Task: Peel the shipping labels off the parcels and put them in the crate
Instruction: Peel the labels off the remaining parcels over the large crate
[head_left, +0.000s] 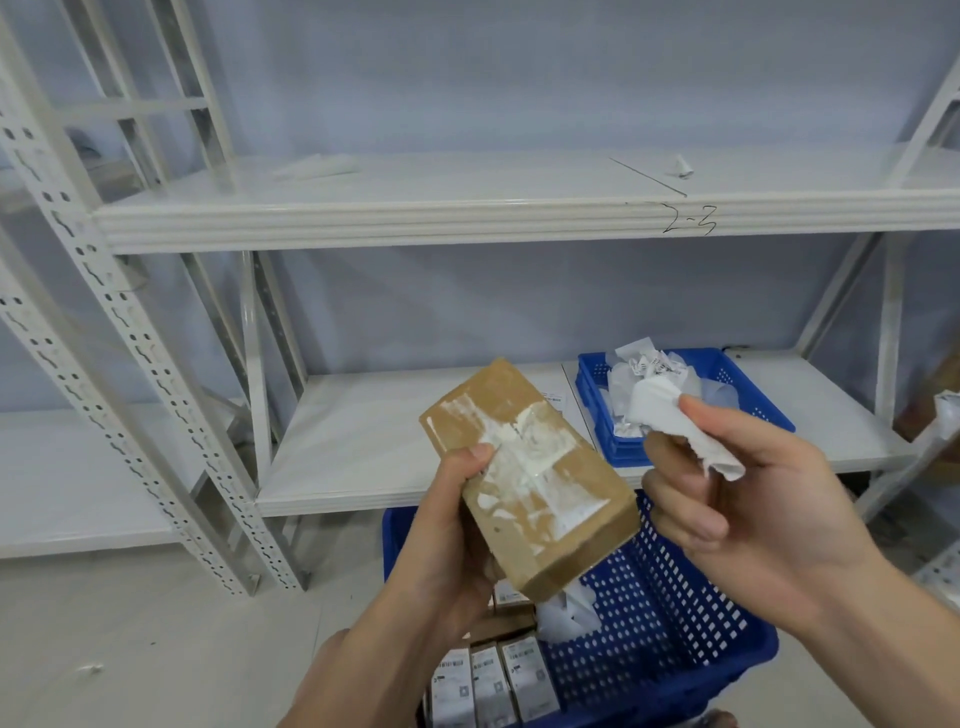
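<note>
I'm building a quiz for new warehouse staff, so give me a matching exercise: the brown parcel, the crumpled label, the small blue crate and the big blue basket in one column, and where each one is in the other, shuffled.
Things:
1. brown parcel
2. crumpled label
3. small blue crate
4. big blue basket

Places:
A. on the lower shelf, with loose labels in it
B. pinched in the right hand
C. gripped in the left hand
D. below both hands, with labelled parcels in it

Pairs: 1-C, 2-B, 3-A, 4-D.
</note>
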